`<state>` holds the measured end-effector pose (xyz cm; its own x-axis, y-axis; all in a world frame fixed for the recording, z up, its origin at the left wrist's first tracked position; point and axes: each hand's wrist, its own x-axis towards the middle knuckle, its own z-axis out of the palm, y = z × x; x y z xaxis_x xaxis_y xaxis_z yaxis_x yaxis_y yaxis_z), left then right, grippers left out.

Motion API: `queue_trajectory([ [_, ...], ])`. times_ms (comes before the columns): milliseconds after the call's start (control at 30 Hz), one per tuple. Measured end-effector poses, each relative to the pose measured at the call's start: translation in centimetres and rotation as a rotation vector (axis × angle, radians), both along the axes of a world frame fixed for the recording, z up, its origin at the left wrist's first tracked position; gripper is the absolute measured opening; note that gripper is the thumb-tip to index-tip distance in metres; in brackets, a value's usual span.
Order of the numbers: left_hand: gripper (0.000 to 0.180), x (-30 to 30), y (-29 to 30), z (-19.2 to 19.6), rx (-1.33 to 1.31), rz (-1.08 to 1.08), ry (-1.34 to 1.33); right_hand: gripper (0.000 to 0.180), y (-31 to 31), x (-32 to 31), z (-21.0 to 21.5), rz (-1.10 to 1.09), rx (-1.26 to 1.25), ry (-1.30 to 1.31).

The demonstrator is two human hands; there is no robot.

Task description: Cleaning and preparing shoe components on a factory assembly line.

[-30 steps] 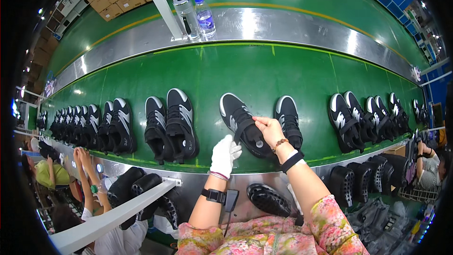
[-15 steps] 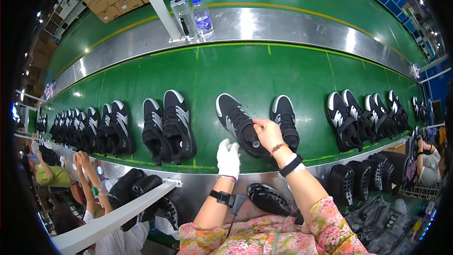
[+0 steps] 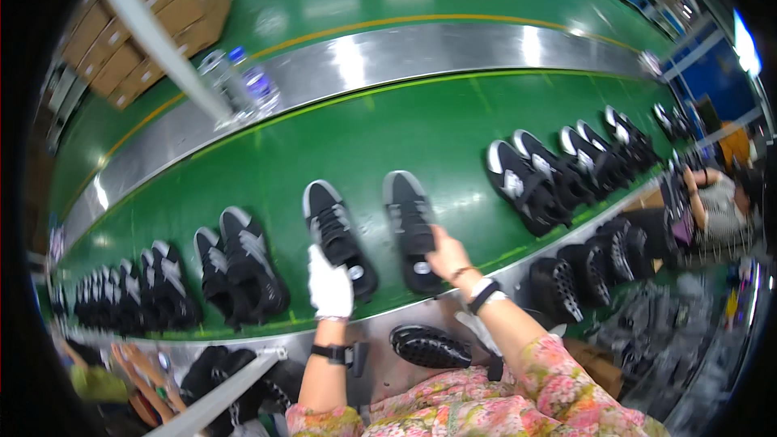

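Observation:
Two black sneakers with silver-grey toes lie side by side before me, toes pointing away. My left hand, in a white glove, grips the near left side of the left sneaker, covering part of its collar; the fingertips are blurred. At the heel end of the right sneaker my bare right hand closes on its right side, the fingers partly hidden. A pale insole mark shows inside both shoes. The sneakers stand apart, a strip of green surface between them.
More sneakers stand in pairs along the green belt, to the left and right. A black shoe form lies at the near metal edge. A bottle stands beside a post. Co-workers sit at both sides.
My view has swung right and tilted. My right hand has gone from the left sneaker's strap to the right sneaker's side. My left hand, earlier apart, has come onto the left sneaker, which now points straighter.

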<state>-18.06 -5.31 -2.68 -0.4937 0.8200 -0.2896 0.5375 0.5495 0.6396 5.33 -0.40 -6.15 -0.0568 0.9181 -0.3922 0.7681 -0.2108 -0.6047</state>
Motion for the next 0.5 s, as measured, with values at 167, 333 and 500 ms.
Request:
queue_trajectory([
  [167,0.064,-2.6,-1.9,-3.1,0.067,-0.036,-0.004,0.062,1.2,-6.1,0.0,0.220,-0.027,0.205],
  [333,0.060,0.0,-3.9,1.0,0.465,-0.107,0.508,0.017,6.5,3.1,3.2,-0.012,0.591,-0.245],
  [500,0.042,6.6,-4.3,4.0,0.475,-0.809,0.420,0.038,9.7,16.6,5.6,-0.579,0.272,-0.758],
])
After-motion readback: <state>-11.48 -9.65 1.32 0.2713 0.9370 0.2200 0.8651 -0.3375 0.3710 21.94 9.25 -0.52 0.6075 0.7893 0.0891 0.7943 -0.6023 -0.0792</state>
